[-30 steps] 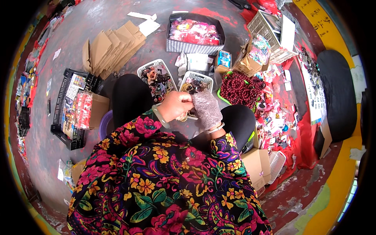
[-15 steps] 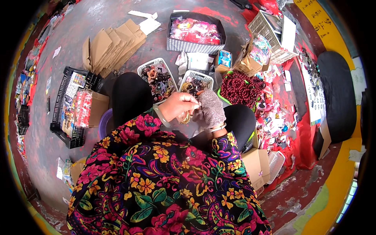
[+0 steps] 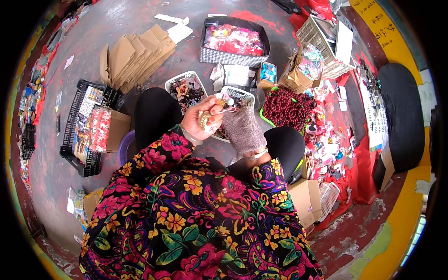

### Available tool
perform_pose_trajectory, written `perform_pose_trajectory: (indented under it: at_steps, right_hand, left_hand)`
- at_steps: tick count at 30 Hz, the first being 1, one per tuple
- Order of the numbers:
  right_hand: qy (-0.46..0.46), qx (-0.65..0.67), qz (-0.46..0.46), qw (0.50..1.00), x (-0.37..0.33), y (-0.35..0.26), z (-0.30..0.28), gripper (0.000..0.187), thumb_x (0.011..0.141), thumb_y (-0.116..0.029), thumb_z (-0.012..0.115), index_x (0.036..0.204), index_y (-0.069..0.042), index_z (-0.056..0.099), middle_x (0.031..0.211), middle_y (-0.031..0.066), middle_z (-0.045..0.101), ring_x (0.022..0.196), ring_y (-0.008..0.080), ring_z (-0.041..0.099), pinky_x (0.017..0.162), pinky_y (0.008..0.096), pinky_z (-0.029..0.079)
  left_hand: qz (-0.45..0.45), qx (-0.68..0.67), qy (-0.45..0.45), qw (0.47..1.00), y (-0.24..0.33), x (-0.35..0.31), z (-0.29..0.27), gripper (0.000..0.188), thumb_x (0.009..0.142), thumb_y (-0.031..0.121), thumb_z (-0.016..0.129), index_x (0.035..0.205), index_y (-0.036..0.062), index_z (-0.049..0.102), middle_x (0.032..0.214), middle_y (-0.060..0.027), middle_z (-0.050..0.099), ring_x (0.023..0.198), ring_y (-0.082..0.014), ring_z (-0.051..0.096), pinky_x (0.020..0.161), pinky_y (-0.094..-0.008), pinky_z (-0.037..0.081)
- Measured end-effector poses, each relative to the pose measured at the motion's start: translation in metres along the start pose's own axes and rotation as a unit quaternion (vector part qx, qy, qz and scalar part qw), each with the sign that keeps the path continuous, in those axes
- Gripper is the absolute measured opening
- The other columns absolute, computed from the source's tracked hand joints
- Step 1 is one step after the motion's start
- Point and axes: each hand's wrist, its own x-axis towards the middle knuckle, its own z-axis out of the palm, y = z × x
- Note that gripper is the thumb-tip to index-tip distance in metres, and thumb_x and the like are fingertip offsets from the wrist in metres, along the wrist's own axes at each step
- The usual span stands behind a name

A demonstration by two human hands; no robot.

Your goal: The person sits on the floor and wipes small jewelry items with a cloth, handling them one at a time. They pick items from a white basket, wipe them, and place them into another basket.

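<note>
My left hand (image 3: pixel 193 122) is closed, its thumb and fingers pinching a small corded piece with a pale round bead (image 3: pixel 230 101). A gold-coloured beaded band (image 3: pixel 204 120) lies across its fingers. A fuzzy grey-mauve cloth mitt (image 3: pixel 240 128) covers my right hand (image 3: pixel 255 155) down to the wrist, hiding the fingers. The mitt's far end touches or nearly touches the piece in my left hand. Beneath both hands, a white basket (image 3: pixel 252 95) of small dark items is partly hidden. Beside it stands another white basket (image 3: pixel 190 74) full of hair accessories.
Ahead sits a checked box (image 3: pixel 233 57) of pink packets. Dark red beads (image 3: pixel 289 107) fill a green-rimmed tray to the right, near a cardboard carton (image 3: pixel 296 79). Left are flattened cartons (image 3: pixel 135 56), a black crate (image 3: pixel 79 100) and a purple basin (image 3: pixel 126 148).
My left hand has turned and risen slightly, bringing the pale bead and gold band into clearer view. The mitt on my right hand has tilted left towards it.
</note>
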Motion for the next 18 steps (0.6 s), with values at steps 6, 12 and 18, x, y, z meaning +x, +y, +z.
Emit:
perform_pose_trajectory:
  at_steps: [6, 12, 18]
  right_hand:
    - [0.107, 0.370, -0.032, 0.922, -0.020, 0.017, 0.029, 0.032, 0.085, -0.016, 0.044, 0.114, -0.002, 0.044, 0.103, 0.0104, 0.053, 0.096, 0.0198, 0.052, 0.085, 0.0296, 0.041]
    - [0.150, 0.423, 0.120, 0.886, -0.023, 0.020, 0.003, 0.026, 0.076, -0.009, 0.055, 0.100, -0.001, 0.052, 0.091, 0.0060, 0.056, 0.082, 0.0167, 0.056, 0.070, 0.0262, 0.044]
    - [0.171, 0.614, 0.256, 0.727, -0.025, 0.032, 0.004, 0.012, 0.080, -0.017, 0.052, 0.082, -0.005, 0.053, 0.067, 0.0028, 0.052, 0.053, 0.0112, 0.052, 0.042, 0.0208, 0.039]
  left_hand:
    - [-0.006, 0.072, 0.085, 0.994, -0.021, -0.002, -0.011, 0.011, 0.085, 0.011, 0.053, 0.093, 0.0045, 0.056, 0.080, -0.0088, 0.060, 0.064, -0.0158, 0.056, 0.053, -0.0252, 0.045]
    - [-0.041, 0.170, 0.135, 0.975, -0.027, -0.004, -0.005, 0.019, 0.083, 0.011, 0.055, 0.100, 0.0028, 0.058, 0.096, -0.0149, 0.061, 0.059, -0.0139, 0.054, 0.048, -0.0231, 0.044]
    - [-0.060, 0.226, 0.166, 0.958, -0.022, 0.001, -0.001, 0.016, 0.085, 0.015, 0.054, 0.096, 0.0023, 0.056, 0.089, -0.0123, 0.060, 0.055, -0.0101, 0.054, 0.044, -0.0197, 0.041]
